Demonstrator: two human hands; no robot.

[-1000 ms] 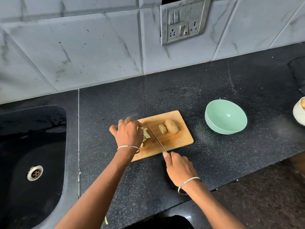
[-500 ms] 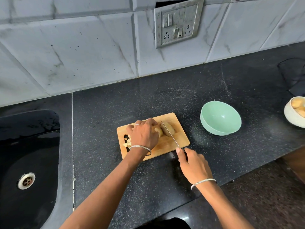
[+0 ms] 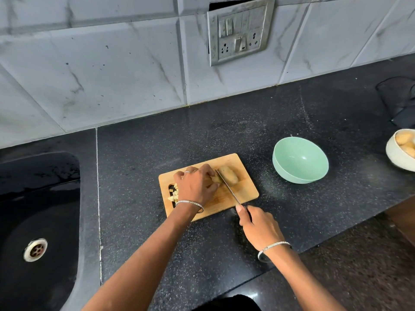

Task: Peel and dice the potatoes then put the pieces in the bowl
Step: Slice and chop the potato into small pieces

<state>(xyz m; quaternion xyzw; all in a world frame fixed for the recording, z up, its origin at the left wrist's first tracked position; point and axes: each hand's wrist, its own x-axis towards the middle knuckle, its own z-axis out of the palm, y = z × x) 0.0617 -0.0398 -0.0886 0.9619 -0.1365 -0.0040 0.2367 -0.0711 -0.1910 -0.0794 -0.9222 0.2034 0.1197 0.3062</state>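
We see a pale potato (image 3: pixel 229 178) lying on the far-right part of the board (image 3: pixel 247 191), w/ a smaller cut piece (image 3: pixel 215 179) just left of it. The knife (image 3: pixel 228 187) runs diagonally btwn the two, tip at the far end, edge down against the potato; whether it has bitten in we can't tell. The left hand (image 3: pixel 195 187) sits palm-down over the middle of the board, fingers curled, tips pinning the cut piece next to the blade. The right hand (image 3: pixel 260 227) is off the board's near-right corner, over the tabletop (image 3: pixel 224 135), wrapped round the knife handle w/ one finger stretched fwd to the blade's base. Diced bits (image 3: pixel 174 194) are heaped at the board's left end, some over the handle slot, partly hidden by the left wrist. Each wrist wears a silver bangle (image 3: pixel 189 203). A green bowl (image 3: pixel 284 173) stands on the tabletop right of the board, apart from it. At the right edge of view a white bowl (image 3: pixel 395 158), only partly in frame, holds more potatoes (image 3: pixel 404 140). Left of the board is a black sink (image 3: pixel 45 176) w/ a metal drain (image 3: pixel 35 250). Behind, the grey tiled wall (image 3: pixel 112 75) carries a metal switch plate (image 3: pixel 239 30).
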